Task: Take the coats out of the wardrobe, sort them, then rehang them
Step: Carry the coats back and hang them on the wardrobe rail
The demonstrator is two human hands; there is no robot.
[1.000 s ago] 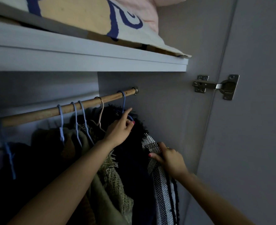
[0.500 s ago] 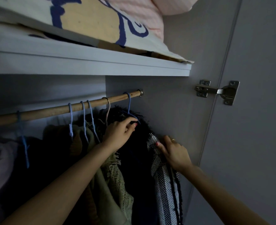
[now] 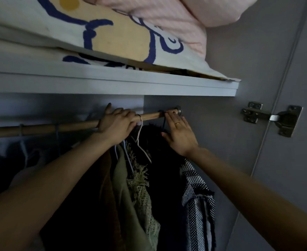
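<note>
So far, head view only; one camera, so one block of notes.

Stage: I read this as the very start of the take-out step; no coat is off the rail yet.
Rail: wooden rail (image 3: 76, 126) runs from 9 o'clock to its metal end cap near centre, just under the white shelf (image 3: 113, 84).
Left hand: left hand (image 3: 117, 125) sits on the rail just left of centre, fingers curled around a bunch of hanger hooks; light blue hangers (image 3: 126, 156) and a white hanger (image 3: 140, 140) trail down from it toward 6 o'clock.
Right hand: right hand (image 3: 179, 134), ring on one finger, lies with straight fingers beside the dark blue hanger hook (image 3: 163, 120) at the rail's right end; fingertips touch the rail, nothing gripped that I can see.
Coats: all hang below the hands, 6 to 7 o'clock: brown coat (image 3: 102, 187), green coat (image 3: 129, 205) with a fringed knit, black fuzzy coat (image 3: 160, 160), black-and-white checked coat (image 3: 196, 205) farthest right.
More garments: dim shapes at 8 to 9 o'clock on the same rail; too dark to name.
Done: nothing I can confirm beyond the hooks being gathered.
Left: lift the hooks clear, carry the coats out, sort, rehang; my judgement, practically the whole task.
Above: patterned bedding (image 3: 95, 33) and a pink quilt (image 3: 176, 20) on the shelf.
Door: hinge (image 3: 272, 117) at 3 o'clock.
</note>
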